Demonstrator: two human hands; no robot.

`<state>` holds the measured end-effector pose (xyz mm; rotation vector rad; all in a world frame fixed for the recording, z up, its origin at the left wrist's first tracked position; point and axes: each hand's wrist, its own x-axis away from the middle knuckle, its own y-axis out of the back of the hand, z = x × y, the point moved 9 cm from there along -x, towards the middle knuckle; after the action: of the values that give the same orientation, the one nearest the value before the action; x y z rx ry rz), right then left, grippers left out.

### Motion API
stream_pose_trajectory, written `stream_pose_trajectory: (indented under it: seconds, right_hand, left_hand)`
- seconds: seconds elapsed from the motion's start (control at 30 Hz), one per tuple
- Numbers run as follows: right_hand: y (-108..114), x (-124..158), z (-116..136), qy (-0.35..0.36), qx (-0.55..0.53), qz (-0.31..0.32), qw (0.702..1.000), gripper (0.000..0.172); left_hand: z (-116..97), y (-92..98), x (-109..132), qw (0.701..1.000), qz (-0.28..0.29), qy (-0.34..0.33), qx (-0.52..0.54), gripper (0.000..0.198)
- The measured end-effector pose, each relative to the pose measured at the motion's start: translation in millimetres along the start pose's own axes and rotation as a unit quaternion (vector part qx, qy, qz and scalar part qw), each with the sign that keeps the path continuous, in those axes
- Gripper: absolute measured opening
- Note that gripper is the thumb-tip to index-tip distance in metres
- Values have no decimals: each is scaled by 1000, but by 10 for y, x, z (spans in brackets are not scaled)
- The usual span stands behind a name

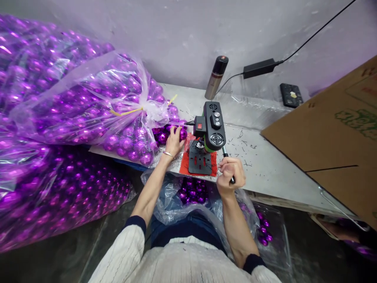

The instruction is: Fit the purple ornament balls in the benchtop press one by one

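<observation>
My left hand [174, 141], with a bangle at its wrist, reaches palm down into shiny purple balls at the left of the table. Its thumb and forefinger are bent around one purple ball [183, 134]. More dark purple balls [161, 136] lie beside the fingers. My right hand [231, 175] is wrapped around the black-ended lever [225, 151] of a small black bench press [214, 125]. The press has a red switch and a slotted black base plate [200, 160], which sits on a red cloth [184, 164]. Nothing visible lies on the plate.
Clear bags [126, 84] packed with purple balls crowd the left. A spray can [216, 77], a power adapter [259, 68] and a phone-like black object [291, 95] are at the back. A cardboard box [332, 137] stands right. Plastic with purple balls [193, 191] covers my lap.
</observation>
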<state>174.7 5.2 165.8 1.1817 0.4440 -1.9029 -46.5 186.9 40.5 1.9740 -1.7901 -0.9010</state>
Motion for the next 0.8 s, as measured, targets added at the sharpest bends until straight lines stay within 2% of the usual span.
stream_pose_trajectory:
  seconds: [0.1, 0.2, 0.27, 0.33, 0.47, 0.53, 0.63, 0.8]
  right_hand:
    - [-8, -67, 35, -9, -2, -6, 1000, 33]
    - [-11, -163, 73, -25, -5, -19, 999, 36]
    - [-17, -218, 84, -40, -5, -21, 999, 37]
    - [-22, -251, 86, -51, -1, -18, 999, 38]
    - [-20, -252, 96, -44, 7, -8, 999, 37]
    - [-18, -238, 103, -35, 6, -5, 999, 36]
    - [-17, -218, 107, -26, 9, 1, 1000, 35]
    - [-17, -192, 99, -23, 16, 5, 1000, 34]
  left_hand:
    - [13, 119, 223, 980, -5, 57, 190, 66]
    - [-32, -43, 541, 920, 52, 121, 369, 68]
    - [-61, -196, 748, 896, 77, 154, 410, 69]
    - [-81, -311, 897, 901, 77, 158, 396, 67]
    - [-100, -398, 1035, 963, 41, 117, 241, 65]
    - [-122, -436, 1064, 982, 42, 92, 158, 64]
    - [-162, -474, 1078, 994, 48, 51, 90, 65]
    - [-295, -523, 1088, 997, 58, -35, 44, 67]
